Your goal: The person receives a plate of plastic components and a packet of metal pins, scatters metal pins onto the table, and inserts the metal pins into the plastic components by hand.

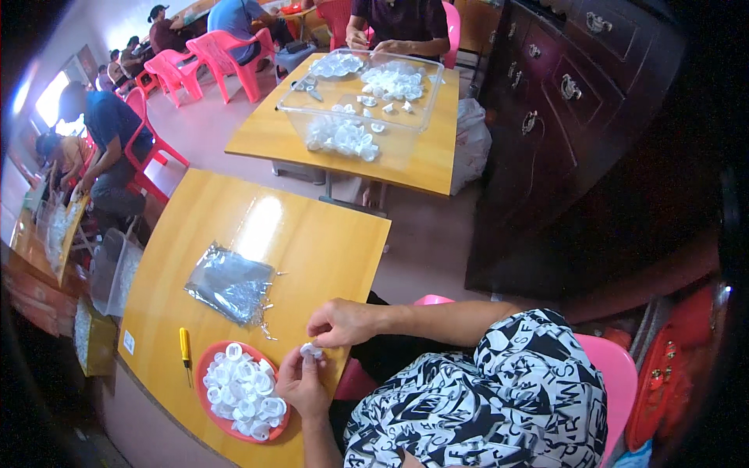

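My left hand [304,384] pinches a small white plastic part [311,351] between thumb and fingers, just past the table's near edge. Right above it, my right hand [341,322] is closed, fingertips at the part's top; whatever they hold is too small to make out. To the left of my left hand, a red plate [204,363] is heaped with similar white plastic parts [243,394]. A yellow-handled screwdriver [185,347] lies beside the plate. Farther up the table rests a clear plastic bag [228,282], with several small thin pieces [268,324] scattered along its right side.
My wooden table [172,257] faces a second table [417,160], where a clear bin [425,117] and piles of white parts stand before another person [398,23]. Dark drawers [546,101] line the right. Pink chairs [222,58] and other people are at the back left.
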Demonstrator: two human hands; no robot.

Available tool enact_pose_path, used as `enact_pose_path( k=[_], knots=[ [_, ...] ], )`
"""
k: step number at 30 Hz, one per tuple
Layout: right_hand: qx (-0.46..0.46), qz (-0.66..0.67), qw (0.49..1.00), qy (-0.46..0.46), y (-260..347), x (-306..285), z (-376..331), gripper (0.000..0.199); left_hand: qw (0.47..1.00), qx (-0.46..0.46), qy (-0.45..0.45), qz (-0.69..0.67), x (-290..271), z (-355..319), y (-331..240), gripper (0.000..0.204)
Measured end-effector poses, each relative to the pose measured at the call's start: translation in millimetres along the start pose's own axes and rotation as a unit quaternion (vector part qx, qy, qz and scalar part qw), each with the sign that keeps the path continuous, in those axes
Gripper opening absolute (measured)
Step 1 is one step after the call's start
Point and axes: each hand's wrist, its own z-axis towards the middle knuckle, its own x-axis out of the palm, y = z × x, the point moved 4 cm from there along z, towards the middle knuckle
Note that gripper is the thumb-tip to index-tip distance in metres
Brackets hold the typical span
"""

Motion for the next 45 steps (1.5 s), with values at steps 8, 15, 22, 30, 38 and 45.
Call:
enact_pose_path(
  k=[8, 15, 22, 30, 38, 45],
  knots=[
    [-0.006, 0.052, 0.999, 0.011, 0, 11, -2, 0.022, 1.0, 0.009, 0.004, -0.012, -2, -3, 0, 0.018],
    [0.116, 0.166, 0.979, -0.031, -20, 11, 2, 0.017, 0.999, 0.005, 0.022, -0.048, -6, -6, 4, 0.029],
    [0.169, 0.531, 0.797, -0.231, -66, -63, 4, 0.014, 0.998, -0.016, 0.045, -0.049, 2, 3, 7, 0.031],
    [0.13, 0.38, 0.88, -0.254, -35, -52, 1, 0.018, 0.998, -0.018, 0.05, -0.043, -1, -2, 3, 0.031],
    [0.101, 0.29, 0.915, -0.261, -22, -46, -6, 0.02, 0.997, -0.03, 0.058, -0.036, 0, -3, 3, 0.03],
    [0.11, 0.276, 0.92, -0.256, -21, -43, -4, 0.02, 0.998, -0.027, 0.057, -0.028, -1, -2, 3, 0.029]
  ],
)
